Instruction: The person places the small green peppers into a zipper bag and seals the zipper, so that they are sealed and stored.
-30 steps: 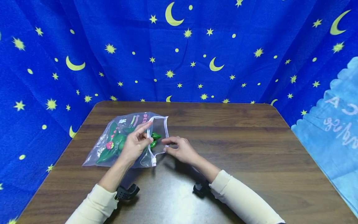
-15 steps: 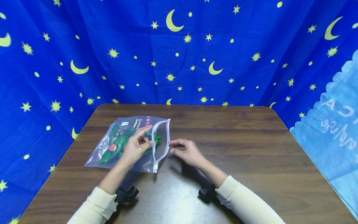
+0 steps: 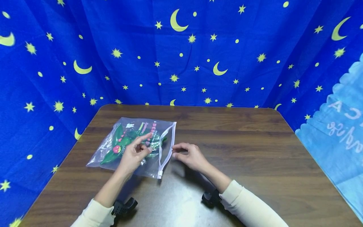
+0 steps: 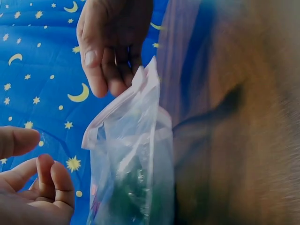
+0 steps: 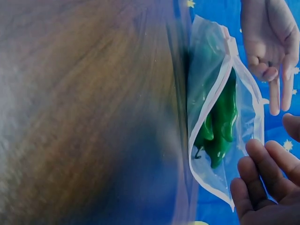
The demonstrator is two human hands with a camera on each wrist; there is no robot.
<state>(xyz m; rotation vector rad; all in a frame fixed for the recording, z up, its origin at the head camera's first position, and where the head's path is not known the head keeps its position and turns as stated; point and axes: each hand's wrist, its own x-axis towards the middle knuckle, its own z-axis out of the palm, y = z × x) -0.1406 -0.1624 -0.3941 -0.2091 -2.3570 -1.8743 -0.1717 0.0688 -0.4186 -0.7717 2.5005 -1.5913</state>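
Note:
A clear zip bag point(image 3: 147, 168) printed with pink lettering and a strawberry lies on the table, its white-edged mouth gaping to the right. Inside it are several glossy green peppers point(image 5: 220, 126), one with a stem showing. My left hand point(image 3: 133, 154) hovers over the bag's near side, thumb and index finger apart and nothing between them. At the right of the mouth is my right hand point(image 3: 193, 156), fingertips right at the white rim; in the right wrist view its thumb point(image 5: 293, 125) stands away from the loosely bent fingers. A white slider point(image 3: 160, 174) sits at the mouth's near corner.
The dark wooden table point(image 3: 255, 157) reaches back to a blue curtain point(image 3: 136, 37) with yellow moons and stars. A light blue cloth point(image 3: 340, 126) hangs at the right. Black wrist cameras point(image 3: 124, 206) sit under both cuffs.
My left hand has let go of the bag's upper rim and drawn back left. My right hand has moved slightly right, and the mouth has shifted right, covering more of the peppers.

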